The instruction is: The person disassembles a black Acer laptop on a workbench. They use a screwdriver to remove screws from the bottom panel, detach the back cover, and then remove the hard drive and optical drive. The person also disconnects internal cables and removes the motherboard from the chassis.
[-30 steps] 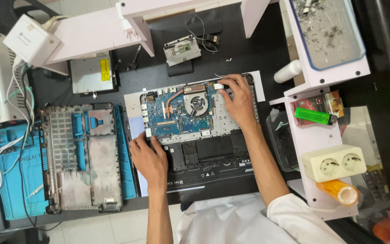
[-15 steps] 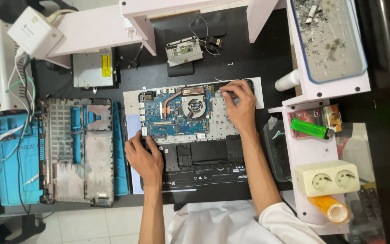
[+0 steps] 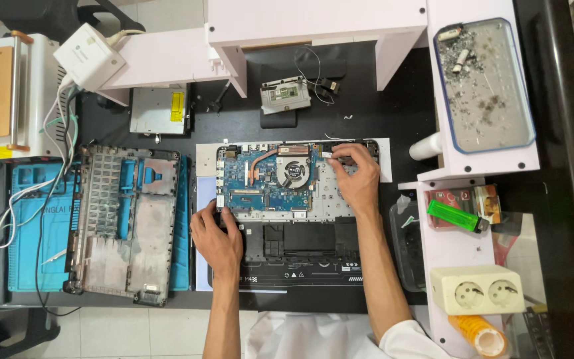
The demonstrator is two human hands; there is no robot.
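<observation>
An open laptop [image 3: 293, 199] lies on the dark tabletop [image 3: 367, 106], right under both hands. The left hand [image 3: 217, 239] rests flat on its near left corner, fingers curled, holding nothing that shows. The right hand [image 3: 357, 179] sits at the far right corner, its fingers [image 3: 340, 159] pinched close on something tiny; what it is cannot be told. The bottom cover [image 3: 127, 223] is already off and lies well left of the fingers. The blue board [image 3: 260, 183] and round fan [image 3: 293, 171] are still inside.
</observation>
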